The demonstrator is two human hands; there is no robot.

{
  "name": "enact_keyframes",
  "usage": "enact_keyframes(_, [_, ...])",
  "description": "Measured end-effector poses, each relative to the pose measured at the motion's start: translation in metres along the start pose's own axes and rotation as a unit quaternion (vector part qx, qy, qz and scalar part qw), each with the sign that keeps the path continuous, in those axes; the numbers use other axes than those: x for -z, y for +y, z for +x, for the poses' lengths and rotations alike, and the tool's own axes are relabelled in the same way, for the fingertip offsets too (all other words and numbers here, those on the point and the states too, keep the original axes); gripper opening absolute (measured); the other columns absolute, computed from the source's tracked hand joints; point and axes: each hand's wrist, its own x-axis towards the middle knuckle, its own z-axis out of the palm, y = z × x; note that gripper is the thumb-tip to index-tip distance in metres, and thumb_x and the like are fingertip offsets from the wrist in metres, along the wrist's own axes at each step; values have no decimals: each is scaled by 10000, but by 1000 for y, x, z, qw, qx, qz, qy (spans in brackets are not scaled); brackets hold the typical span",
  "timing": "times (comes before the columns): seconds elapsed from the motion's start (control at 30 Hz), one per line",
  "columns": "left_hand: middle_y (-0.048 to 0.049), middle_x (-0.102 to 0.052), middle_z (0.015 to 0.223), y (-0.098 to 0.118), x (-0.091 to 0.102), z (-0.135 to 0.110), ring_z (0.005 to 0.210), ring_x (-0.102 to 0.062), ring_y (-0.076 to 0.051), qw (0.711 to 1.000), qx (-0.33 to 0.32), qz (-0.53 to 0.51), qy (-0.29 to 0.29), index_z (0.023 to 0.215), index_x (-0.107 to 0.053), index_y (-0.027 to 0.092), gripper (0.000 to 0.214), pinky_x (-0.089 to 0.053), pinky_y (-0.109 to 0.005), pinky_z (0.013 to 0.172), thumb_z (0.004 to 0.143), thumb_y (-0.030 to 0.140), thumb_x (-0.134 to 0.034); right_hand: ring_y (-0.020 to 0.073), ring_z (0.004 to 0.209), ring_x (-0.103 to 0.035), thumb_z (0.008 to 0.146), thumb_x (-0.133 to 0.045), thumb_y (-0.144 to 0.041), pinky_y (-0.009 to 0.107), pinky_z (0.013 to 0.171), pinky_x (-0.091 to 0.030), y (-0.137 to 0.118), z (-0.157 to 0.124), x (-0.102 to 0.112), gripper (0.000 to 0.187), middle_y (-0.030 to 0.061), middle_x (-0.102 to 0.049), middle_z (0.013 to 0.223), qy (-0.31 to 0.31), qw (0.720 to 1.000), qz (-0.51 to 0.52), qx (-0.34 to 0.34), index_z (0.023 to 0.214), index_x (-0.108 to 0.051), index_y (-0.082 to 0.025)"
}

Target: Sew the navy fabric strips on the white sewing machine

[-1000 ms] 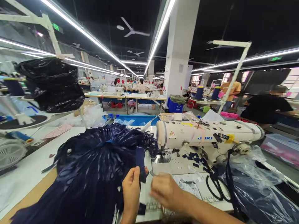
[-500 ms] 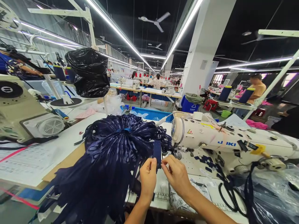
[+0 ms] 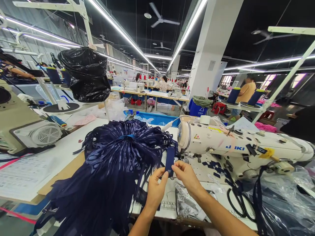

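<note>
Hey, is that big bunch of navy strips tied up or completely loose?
Tied: a blue band crosses the bunch of navy strips, which draws in there and fans out below.

A heap of dark strips (image 3: 115, 173) blocks the left hand's (image 3: 155, 187) outer side, its fringe narrowing the way forward beside the sewing machine (image 3: 211, 136), which bars the right hand's (image 3: 185, 175) front. Open room lies between the forearms (image 3: 214, 208), above the labels (image 3: 184, 198); scissors (image 3: 239, 196) obstruct farther right.
</note>
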Motion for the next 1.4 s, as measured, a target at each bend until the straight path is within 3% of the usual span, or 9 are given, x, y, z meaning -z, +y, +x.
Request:
enact_keyframes(0.07, [-72,-656,784,-4,0,0,732,-588,-185,1000,-7,10,5,850,-657,138,275,-468,-305,748,768,370,-535,74,445,-290,593,-521,-451,214,453,-252,3,0,0,298,-68,-329,483,9,1000,-4,13,596,-400,-179])
enact_keyframes(0.17, [-67,-657,751,-7,-1,1,719,-589,-190,999,-17,45,27,837,-663,144,295,-481,-331,749,769,393,-518,94,490,-354,659,-490,-404,222,481,-293,12,-2,0,240,-47,-382,547,63,992,-48,99,659,-410,-178])
enact_keyframes(0.27, [-45,-659,697,-4,-4,1,727,-598,-198,992,-36,97,67,754,-670,166,271,-388,-418,936,736,398,-531,105,524,-381,707,-450,-343,228,503,-311,16,-6,-2,165,-37,-402,592,90,976,-109,167,698,-411,-183])
enact_keyframes(0.33, [-52,-669,699,-1,-6,0,823,-603,-235,989,-44,116,86,702,-673,180,263,-315,-461,998,708,406,-538,108,517,-378,702,-451,-340,231,497,-309,15,-7,-4,161,-40,-392,581,75,975,-128,165,697,-409,-185])
enact_keyframes(0.47, [-87,-684,830,-2,-9,-4,1076,-505,-309,989,-22,103,103,744,-691,189,295,-365,-488,950,694,432,-532,115,506,-374,679,-439,-362,239,495,-315,10,-6,-6,180,-49,-371,552,42,982,-112,147,707,-404,-188])
enact_keyframes(0.77, [-88,-685,798,-2,-10,-6,1024,-538,-298,982,-42,135,123,733,-696,191,290,-394,-494,927,704,420,-521,121,538,-403,670,-405,-325,235,499,-332,8,-9,-6,147,-29,-410,587,39,981,-111,154,721,-403,-187])
enact_keyframes(0.97, [-96,-685,767,1,-9,-8,962,-576,-295,970,-86,177,145,719,-694,188,298,-459,-471,854,712,428,-518,116,534,-387,651,-348,-297,228,479,-301,3,-10,-5,130,-22,-405,591,41,980,-117,154,686,-406,-186])
enact_keyframes(1.17, [-73,-677,713,1,-10,-7,917,-592,-270,959,-132,205,148,727,-686,193,265,-479,-445,823,729,390,-508,109,537,-396,664,-404,-277,223,500,-332,5,-11,-5,98,-31,-405,582,45,979,-108,168,689,-411,-182])
enact_keyframes(1.4, [-74,-676,765,5,-9,-7,961,-559,-286,970,-72,183,147,685,-668,193,280,-458,-432,839,715,418,-503,107,531,-425,741,-398,-215,215,480,-324,11,-15,-1,78,-18,-471,607,54,967,-128,216,753,-463,-172])
